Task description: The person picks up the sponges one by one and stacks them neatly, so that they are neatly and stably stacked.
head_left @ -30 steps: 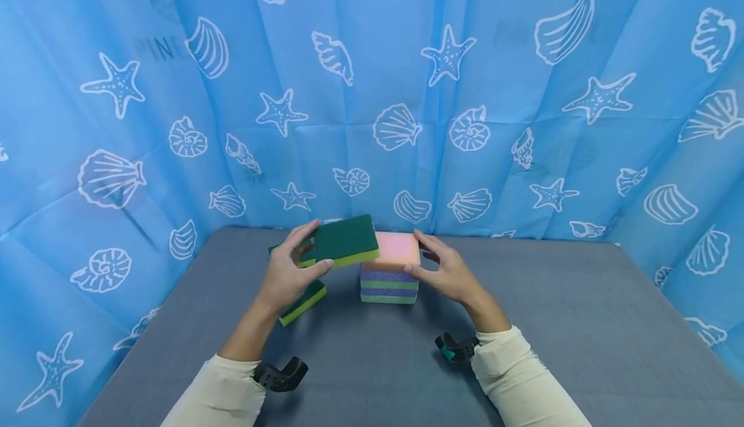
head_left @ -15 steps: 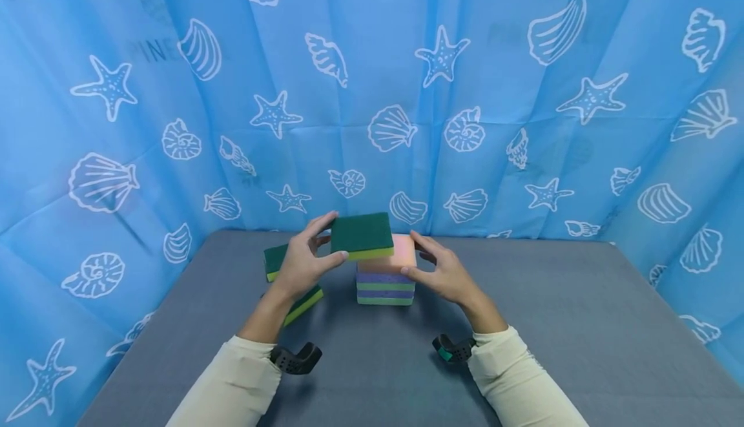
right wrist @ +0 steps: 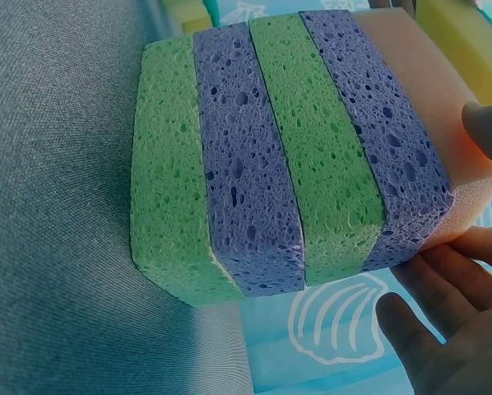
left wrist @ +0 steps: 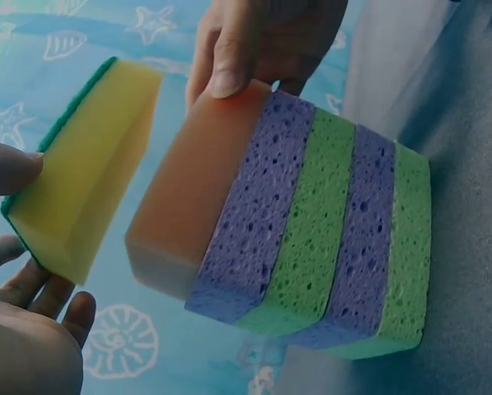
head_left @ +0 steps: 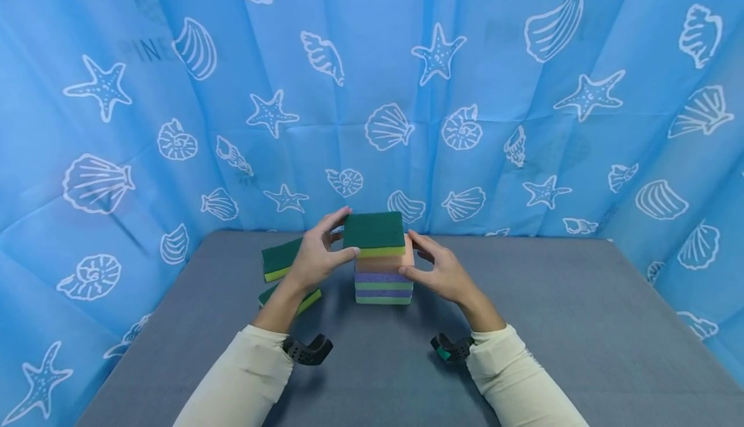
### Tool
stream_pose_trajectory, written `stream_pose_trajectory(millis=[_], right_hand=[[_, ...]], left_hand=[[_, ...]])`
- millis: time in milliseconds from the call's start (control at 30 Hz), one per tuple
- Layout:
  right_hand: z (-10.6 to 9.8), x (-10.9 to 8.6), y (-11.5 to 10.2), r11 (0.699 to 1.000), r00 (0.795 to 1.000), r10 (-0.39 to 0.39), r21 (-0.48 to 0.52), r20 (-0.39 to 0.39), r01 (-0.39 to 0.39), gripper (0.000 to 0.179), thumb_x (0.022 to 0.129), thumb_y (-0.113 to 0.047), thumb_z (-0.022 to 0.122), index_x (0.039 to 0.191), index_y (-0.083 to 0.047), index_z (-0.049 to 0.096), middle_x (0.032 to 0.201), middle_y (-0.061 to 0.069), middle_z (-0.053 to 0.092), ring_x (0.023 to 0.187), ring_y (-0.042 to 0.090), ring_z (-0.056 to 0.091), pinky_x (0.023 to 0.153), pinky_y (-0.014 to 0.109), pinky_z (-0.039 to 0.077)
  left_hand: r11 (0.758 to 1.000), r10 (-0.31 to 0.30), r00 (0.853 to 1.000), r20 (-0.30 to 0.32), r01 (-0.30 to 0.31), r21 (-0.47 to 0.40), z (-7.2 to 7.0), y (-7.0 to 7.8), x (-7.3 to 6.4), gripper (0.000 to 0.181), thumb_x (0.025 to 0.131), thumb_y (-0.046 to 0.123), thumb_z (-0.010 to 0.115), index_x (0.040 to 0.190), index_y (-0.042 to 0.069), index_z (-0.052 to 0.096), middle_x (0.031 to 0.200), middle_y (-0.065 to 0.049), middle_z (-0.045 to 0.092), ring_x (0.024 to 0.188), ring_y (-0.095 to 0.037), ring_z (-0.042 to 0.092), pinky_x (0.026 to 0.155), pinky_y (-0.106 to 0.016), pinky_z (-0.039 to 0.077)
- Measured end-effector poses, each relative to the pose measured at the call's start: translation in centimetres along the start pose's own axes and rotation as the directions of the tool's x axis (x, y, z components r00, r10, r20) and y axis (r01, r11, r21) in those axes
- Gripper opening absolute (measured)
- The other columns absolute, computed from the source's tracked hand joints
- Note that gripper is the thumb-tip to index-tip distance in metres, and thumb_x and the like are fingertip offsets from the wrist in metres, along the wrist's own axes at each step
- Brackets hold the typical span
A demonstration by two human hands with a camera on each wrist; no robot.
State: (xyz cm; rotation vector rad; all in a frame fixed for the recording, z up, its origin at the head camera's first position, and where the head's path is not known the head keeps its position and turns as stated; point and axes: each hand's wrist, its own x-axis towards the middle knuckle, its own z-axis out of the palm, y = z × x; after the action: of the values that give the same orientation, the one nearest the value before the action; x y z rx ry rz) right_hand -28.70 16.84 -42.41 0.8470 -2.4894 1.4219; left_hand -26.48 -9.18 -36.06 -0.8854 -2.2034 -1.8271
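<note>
My left hand (head_left: 318,258) grips a scouring sponge with a dark green top and yellow underside (head_left: 374,230), thumb at its near edge. The left wrist view shows this sponge slightly tilted, with a gap between it and the peach-orange sponge (left wrist: 197,185). That orange sponge lies on top of a stack of purple sponges (right wrist: 244,160) and light green sponges (right wrist: 170,169), laid in turn. At the stack's right side, my right hand (head_left: 440,270) holds the orange sponge between thumb and fingers.
Two more green-and-yellow scouring sponges, a farther one (head_left: 279,259) and a nearer one (head_left: 308,301), lie on the grey table (head_left: 558,323) left of the stack, partly behind my left arm. A blue shell-print curtain (head_left: 372,91) hangs behind the table.
My left hand has carried the scouring sponge rightward, from beside the orange sponge to above it, and turned it straighter. My right hand has stayed on the orange sponge.
</note>
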Motion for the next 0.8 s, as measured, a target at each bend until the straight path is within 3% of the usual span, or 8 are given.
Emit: stream_pose_trajectory(millis=[233, 367, 800], right_hand=[[0.0, 0.1, 0.1, 0.999, 0.999, -0.035, 0.019, 0.001, 0.035, 0.076, 0.086, -0.017, 0.075, 0.150, -0.006, 0.034, 0.143, 0.013, 0.045, 0.127, 0.029, 0.045, 0.099, 0.049, 0.040], [0.1, 0.1, 0.3, 0.999, 0.999, -0.044, 0.027, 0.001, 0.044, 0.074, 0.087, -0.022, 0.074, 0.150, -0.013, 0.036, 0.143, 0.007, 0.046, 0.127, 0.026, 0.045, 0.099, 0.049, 0.040], [0.0, 0.1, 0.4, 0.998, 0.999, -0.038, 0.048, -0.002, 0.038, 0.071, 0.087, -0.021, 0.074, 0.149, -0.012, 0.039, 0.142, 0.008, 0.047, 0.127, 0.028, 0.045, 0.099, 0.053, 0.038]], left_hand=[[1.000, 0.000, 1.000, 0.012, 0.000, -0.031, 0.5, -3.1, 0.8, 0.071, 0.086, -0.010, 0.065, 0.147, -0.007, 0.028, 0.147, -0.023, 0.034, 0.134, -0.035, 0.032, 0.104, -0.051, 0.032], [1.000, 0.004, 1.000, 0.016, -0.003, -0.029, 0.8, -3.5, 0.9, 0.071, 0.087, -0.005, 0.067, 0.147, -0.006, 0.031, 0.146, -0.020, 0.036, 0.133, -0.033, 0.034, 0.103, -0.050, 0.033], [1.000, -0.002, 1.000, 0.027, 0.002, -0.019, 1.3, -4.1, 0.9, 0.071, 0.087, -0.001, 0.067, 0.148, -0.002, 0.032, 0.145, -0.015, 0.040, 0.132, -0.028, 0.036, 0.103, -0.051, 0.033]])
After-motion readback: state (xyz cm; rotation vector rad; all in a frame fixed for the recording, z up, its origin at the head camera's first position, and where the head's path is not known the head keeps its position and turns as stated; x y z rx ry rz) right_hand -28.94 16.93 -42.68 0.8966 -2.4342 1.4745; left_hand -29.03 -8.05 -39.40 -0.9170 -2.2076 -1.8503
